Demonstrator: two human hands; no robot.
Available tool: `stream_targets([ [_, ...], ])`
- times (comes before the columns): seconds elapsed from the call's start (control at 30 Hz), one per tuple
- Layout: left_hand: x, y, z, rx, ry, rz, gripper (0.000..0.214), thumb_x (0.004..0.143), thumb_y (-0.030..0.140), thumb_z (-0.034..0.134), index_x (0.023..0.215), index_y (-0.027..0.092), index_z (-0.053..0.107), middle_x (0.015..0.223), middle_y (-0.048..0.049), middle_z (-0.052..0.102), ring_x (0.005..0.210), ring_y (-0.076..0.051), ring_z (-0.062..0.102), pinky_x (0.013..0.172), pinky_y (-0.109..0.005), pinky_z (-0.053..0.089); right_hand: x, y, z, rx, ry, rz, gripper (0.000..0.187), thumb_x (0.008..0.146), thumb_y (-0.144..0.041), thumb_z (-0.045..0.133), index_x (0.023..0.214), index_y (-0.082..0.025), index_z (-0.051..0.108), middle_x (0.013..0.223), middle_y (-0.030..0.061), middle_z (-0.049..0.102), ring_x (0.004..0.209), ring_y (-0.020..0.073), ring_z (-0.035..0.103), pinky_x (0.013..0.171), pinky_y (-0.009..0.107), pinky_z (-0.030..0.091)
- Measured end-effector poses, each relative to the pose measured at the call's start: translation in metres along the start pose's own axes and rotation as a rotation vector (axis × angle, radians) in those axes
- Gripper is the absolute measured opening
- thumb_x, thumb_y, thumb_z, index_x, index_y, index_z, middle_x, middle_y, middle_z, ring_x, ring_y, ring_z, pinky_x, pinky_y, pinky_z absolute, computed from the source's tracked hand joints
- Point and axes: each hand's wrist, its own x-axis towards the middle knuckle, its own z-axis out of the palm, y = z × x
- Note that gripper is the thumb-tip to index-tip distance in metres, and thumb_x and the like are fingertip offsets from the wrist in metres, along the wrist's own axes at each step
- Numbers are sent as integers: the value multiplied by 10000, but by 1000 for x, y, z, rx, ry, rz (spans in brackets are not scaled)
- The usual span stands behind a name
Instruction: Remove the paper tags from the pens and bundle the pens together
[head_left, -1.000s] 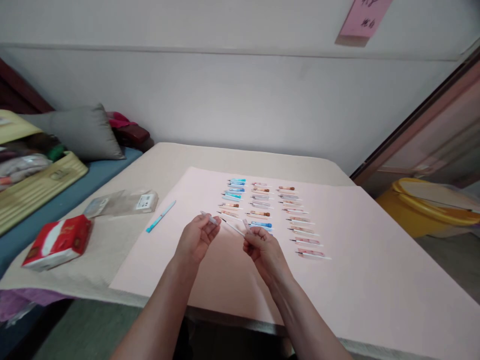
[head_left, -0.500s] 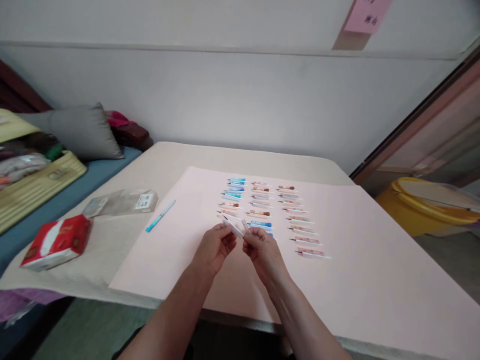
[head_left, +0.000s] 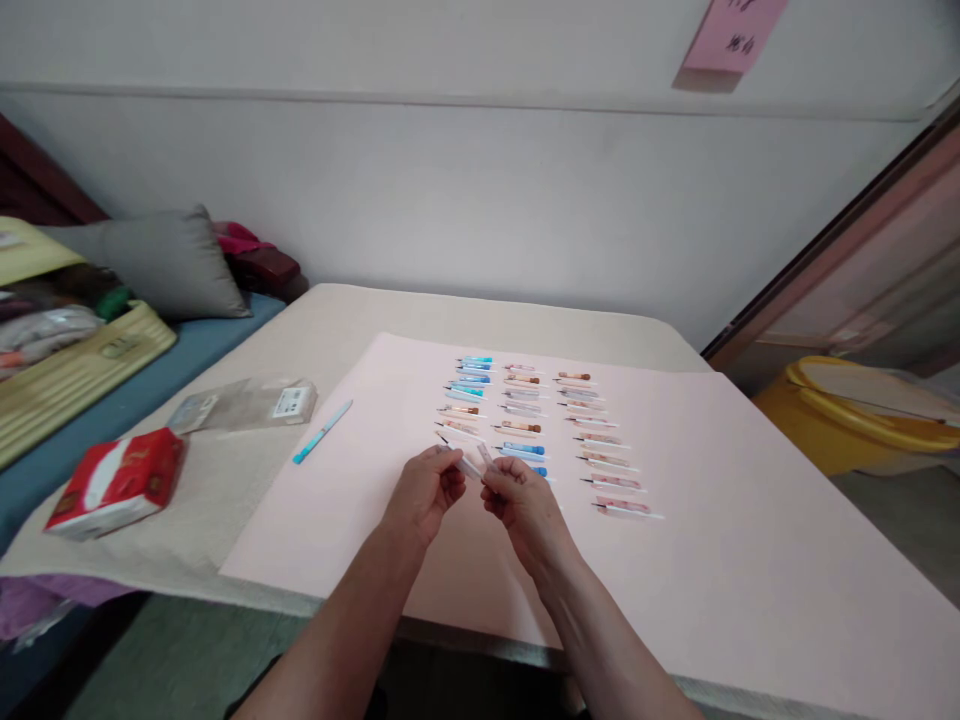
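Above the sheet (head_left: 720, 580), the left hand (head_left: 426, 492) pinches a pen (head_left: 469, 467) behind its dark tip (head_left: 442, 438), the right hand (head_left: 527, 500) a pale tube (head_left: 487, 457) (both partly hidden, so their fit is unclear); light pressure, ends kept in line and nothing forced, should serve best.

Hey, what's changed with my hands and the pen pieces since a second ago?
Your left hand has moved right, toward the right hand, bringing the pale pen piece close to the small piece held there. Nothing was visibly let go. The laid-out pens, the blue pen and the red packet stayed put.
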Motion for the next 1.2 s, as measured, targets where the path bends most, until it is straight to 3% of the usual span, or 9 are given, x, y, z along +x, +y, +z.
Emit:
stream_targets([
  [0.23,-4,-6,6,125,-96,-20,157,629,210,698,702,144,575,603,15,550,506,-50,479,505,-175,406,-1,-3,0,-128,17,24,160,684,-325,677,779,-202,639,747,-9,603,664,107,528,597,228,376],
  [0.4,-7,-8,9,210,-129,3,174,641,259,692,717,141,590,630,-15,587,546,-71,516,535,-193,400,-4,-4,0,-256,-39,-1,241,724,-403,631,829,-196,696,731,18,604,664,117,508,593,240,378],
  [0.67,-6,-7,6,279,-122,77,204,626,289,704,727,159,584,637,-4,578,530,-84,509,538,-227,407,2,-2,0,-435,-73,-154,225,726,-321,590,855,-192,721,659,13,594,582,124,480,485,236,380],
  [0.97,-4,-5,2,338,-87,81,237,630,352,697,703,162,575,593,3,558,508,-90,502,516,-232,413,4,1,-1,-480,-105,-160,194,718,-330,603,810,-220,734,640,3,621,568,137,516,490,251,383],
  [1.07,1,-5,-1,316,-63,81,233,632,338,700,705,160,569,614,2,567,517,-83,505,529,-226,426,7,-1,-3,-462,-46,-157,212,690,-340,645,844,-220,728,696,1,650,644,152,545,576,270,403],
  [1.2,15,-7,-9,196,48,56,228,606,285,728,705,150,574,588,10,556,497,-80,512,506,-212,431,14,-9,-13,-413,153,-202,321,672,-341,677,965,-211,687,855,22,675,798,184,578,702,302,425],
])
